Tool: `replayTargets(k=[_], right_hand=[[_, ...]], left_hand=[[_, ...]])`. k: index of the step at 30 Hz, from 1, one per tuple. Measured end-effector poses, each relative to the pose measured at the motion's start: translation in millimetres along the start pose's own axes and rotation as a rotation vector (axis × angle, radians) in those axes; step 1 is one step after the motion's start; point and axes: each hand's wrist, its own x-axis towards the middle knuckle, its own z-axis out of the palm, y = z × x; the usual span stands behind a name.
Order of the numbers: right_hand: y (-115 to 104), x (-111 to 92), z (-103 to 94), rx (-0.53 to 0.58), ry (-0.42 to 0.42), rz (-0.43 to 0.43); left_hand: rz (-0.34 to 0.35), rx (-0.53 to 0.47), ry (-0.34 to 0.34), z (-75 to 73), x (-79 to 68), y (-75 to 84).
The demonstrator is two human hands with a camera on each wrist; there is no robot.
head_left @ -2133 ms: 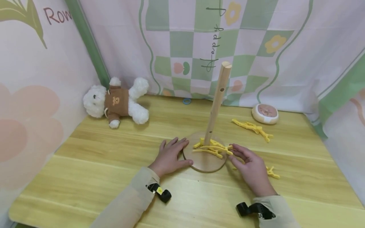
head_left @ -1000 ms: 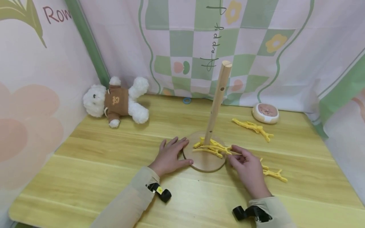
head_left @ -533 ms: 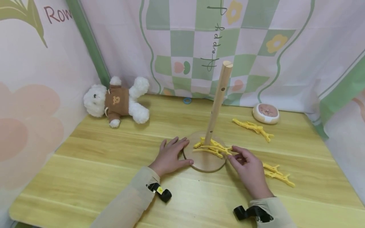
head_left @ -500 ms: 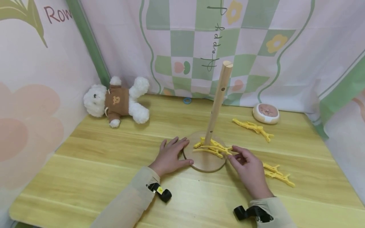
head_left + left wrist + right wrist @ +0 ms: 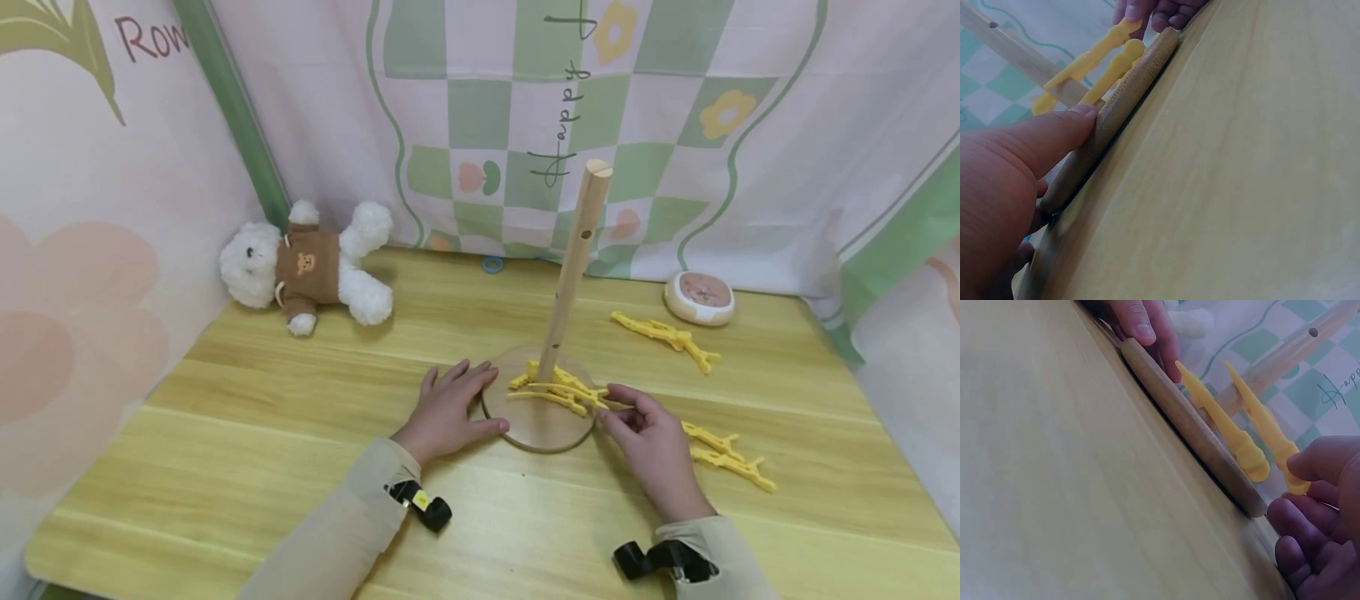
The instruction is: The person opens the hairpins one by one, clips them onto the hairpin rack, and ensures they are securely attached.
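Note:
A wooden stand has a round base (image 5: 536, 433) and an upright pole (image 5: 576, 258) with holes in it. My left hand (image 5: 450, 417) rests at the base's left rim, fingers spread, thumb lying on the edge. Several yellow branch-shaped plastic pieces (image 5: 551, 400) lie at the foot of the pole. Between thumb and fingers, my right hand (image 5: 656, 450) pinches the forked end of one yellow branch-shaped piece (image 5: 1266, 425), just above the base. Another such piece (image 5: 1225, 425) lies below it. Beside the right hand, more yellow pieces (image 5: 731, 467) lie on the table, partly hidden by it.
Further back on the wooden table (image 5: 300, 400) lies another group of yellow pieces (image 5: 667, 335), with a round pinkish device (image 5: 699, 298) behind it. A white plush toy (image 5: 307, 267) in a brown top lies at the back left. A small blue ring (image 5: 492, 265) sits near the curtain.
The yellow pieces beside my right hand have shifted right and towards me since the earliest frame. My right hand has moved slightly; it keeps its pinch. The left hand stays in place.

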Motion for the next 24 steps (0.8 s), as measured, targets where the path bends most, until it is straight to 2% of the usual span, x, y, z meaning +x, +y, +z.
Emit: replayTargets(k=[8,24], right_hand=[[1.8,2.7,-2.0,-0.031,-0.019,0.034],[1.1,7.2,-4.9,-0.011,-0.049,0.051]], left_hand=[[0.005,-0.001,0.001,0.8,0.9,-1.5],[0.015,-0.002,0.001,-1.3,-0.4,1.3]])
